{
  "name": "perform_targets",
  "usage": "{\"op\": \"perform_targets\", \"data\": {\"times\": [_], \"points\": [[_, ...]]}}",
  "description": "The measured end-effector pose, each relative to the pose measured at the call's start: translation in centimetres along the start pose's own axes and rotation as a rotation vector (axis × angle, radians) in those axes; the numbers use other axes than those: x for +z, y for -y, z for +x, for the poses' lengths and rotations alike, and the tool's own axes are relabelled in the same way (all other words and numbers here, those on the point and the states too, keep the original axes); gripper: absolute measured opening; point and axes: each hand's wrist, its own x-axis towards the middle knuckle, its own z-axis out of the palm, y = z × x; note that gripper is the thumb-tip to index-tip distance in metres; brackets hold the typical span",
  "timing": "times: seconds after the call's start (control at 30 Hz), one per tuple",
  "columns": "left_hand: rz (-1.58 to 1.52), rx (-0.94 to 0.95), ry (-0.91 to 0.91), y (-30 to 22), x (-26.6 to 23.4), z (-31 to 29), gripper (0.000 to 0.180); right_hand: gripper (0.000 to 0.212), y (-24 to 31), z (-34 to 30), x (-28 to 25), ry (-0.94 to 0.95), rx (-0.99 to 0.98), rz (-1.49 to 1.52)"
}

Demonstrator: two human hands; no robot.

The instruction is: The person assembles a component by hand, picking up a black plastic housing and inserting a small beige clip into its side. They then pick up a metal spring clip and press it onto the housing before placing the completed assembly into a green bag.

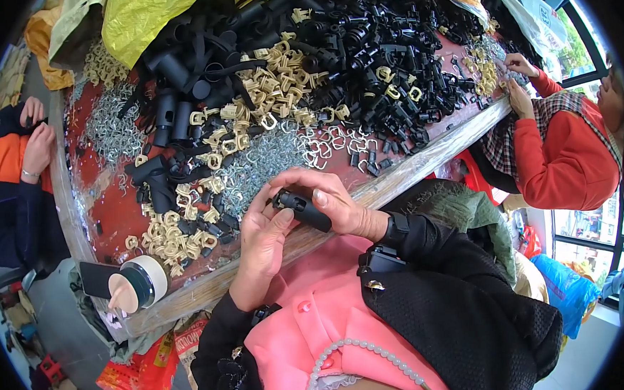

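Between my two hands, above the near edge of the table, is a black tubular plastic part (309, 213) with a cut-out end. My left hand (263, 235) grips that end, its thumb and fingertips around it. My right hand (332, 197) closes over the top and far side of the same part, fingers reaching toward the left fingertips. Whether a smaller piece is pinched between them is hidden. Just beyond my hands lie a heap of small silver metal clips (253, 171) and some white C-shaped rings (321, 148).
Black tubes (169, 71), beige plastic clips (276, 75) and small black fittings (397, 68) are piled on the red table (107, 232). A lidded cup (144, 280) and a phone (97, 278) sit at the near left corner. Other people work at the left and right sides.
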Motion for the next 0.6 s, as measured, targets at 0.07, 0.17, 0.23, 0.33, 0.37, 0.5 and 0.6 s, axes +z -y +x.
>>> {"op": "perform_targets", "data": {"times": [0.07, 0.17, 0.23, 0.33, 0.37, 0.5, 0.6], "points": [[0.001, 0.000, 0.003, 0.0, -0.1, 0.0, 0.059, 0.056, -0.2, -0.1, 0.2, -0.046, -0.026, 0.046], [0.002, -0.011, -0.022, 0.1, -0.2, 0.0, 0.062, 0.053, 0.0, -0.1, -0.1, -0.033, -0.017, 0.035], [0.005, -0.011, -0.023, 0.2, -0.1, -0.1, 0.062, 0.052, 0.1, -0.1, -0.1, -0.027, -0.012, 0.029], [0.010, -0.011, -0.023, 0.2, 0.0, -0.2, 0.063, 0.051, 0.2, -0.3, -0.1, -0.023, -0.007, 0.041], [0.012, -0.009, -0.026, 0.2, 0.0, -0.2, 0.062, 0.051, 0.2, -0.4, -0.1, -0.022, -0.005, 0.041], [0.034, 0.023, -0.034, 0.1, 0.8, -0.1, 0.061, 0.057, 0.0, -0.4, -0.1, -0.034, 0.032, 0.060], [0.072, 0.085, -0.056, 0.0, 1.2, -0.2, 0.061, 0.071, -0.6, -0.3, 0.4, 0.009, -0.080, -0.060]]}}
